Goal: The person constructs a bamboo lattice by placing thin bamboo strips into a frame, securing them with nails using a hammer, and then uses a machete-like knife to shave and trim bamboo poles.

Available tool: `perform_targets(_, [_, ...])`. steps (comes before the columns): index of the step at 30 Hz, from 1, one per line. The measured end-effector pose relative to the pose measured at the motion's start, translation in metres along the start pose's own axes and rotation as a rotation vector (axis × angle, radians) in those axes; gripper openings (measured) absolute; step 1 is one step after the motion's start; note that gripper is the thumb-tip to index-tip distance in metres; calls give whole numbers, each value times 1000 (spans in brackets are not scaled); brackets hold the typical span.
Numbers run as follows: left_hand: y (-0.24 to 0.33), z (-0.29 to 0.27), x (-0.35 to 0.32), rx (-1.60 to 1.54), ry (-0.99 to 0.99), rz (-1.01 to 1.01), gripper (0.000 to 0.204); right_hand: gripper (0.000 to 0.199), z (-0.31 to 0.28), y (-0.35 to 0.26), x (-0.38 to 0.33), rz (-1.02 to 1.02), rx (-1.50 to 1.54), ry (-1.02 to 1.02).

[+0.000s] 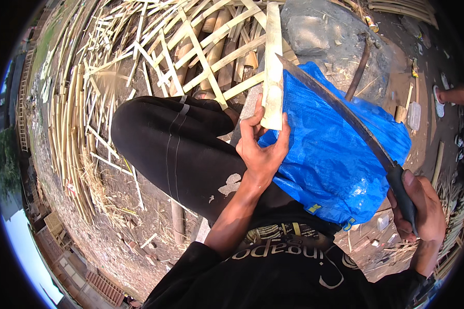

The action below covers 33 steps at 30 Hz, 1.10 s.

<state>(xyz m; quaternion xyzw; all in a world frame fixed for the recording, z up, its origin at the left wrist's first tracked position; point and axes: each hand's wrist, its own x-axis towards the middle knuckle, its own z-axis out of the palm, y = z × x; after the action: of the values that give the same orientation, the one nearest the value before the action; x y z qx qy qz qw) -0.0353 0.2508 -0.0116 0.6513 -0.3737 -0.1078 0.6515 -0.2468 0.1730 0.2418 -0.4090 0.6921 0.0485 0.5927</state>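
My left hand [263, 146] pinches the near end of a pale split bamboo strip [273, 67], which points away from me past the upper edge. In my right hand [419, 207] is the dark handle of a long machete [348, 113]. Its blade slants up and to the left, and the tip reaches the strip's right edge; whether it touches cannot be told. A blue tarp sheet [330, 154] lies over my right leg, under the blade. My left leg, in black trousers, is bent to the left.
A lattice of crossed bamboo strips [211, 62] lies ahead. Bundles of bamboo poles [69, 139] and loose strips cover the ground at left. A large grey stone [307, 36] sits beyond the tarp, beside a curved stick [359, 67]. Another person's foot [439, 100] shows at far right.
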Motion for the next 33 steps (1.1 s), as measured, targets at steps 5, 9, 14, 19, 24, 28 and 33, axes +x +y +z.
perform_targets(5, [-2,-3,-1,36,-23,24,39,60,12,2,10,25,-17,-130])
perform_targets(9, [3,0,0,22,-40,17,39,58,15,-8,7,27,-51,-163])
perform_targets(14, [-4,-3,-2,30,20,-27,40,53,19,-5,21,-2,-152,-214])
perform_targets(19, [-6,-2,-2,36,44,-51,40,45,33,13,30,-192,-367,-172])
perform_targets(24, [-3,1,0,43,35,-52,39,31,48,43,33,-546,-690,-65])
perform_targets(28, [-4,3,-3,32,-4,16,39,31,62,49,41,-445,-647,-40])
perform_targets(33, [-5,1,-3,66,-34,37,39,37,66,34,67,-374,-398,-108])
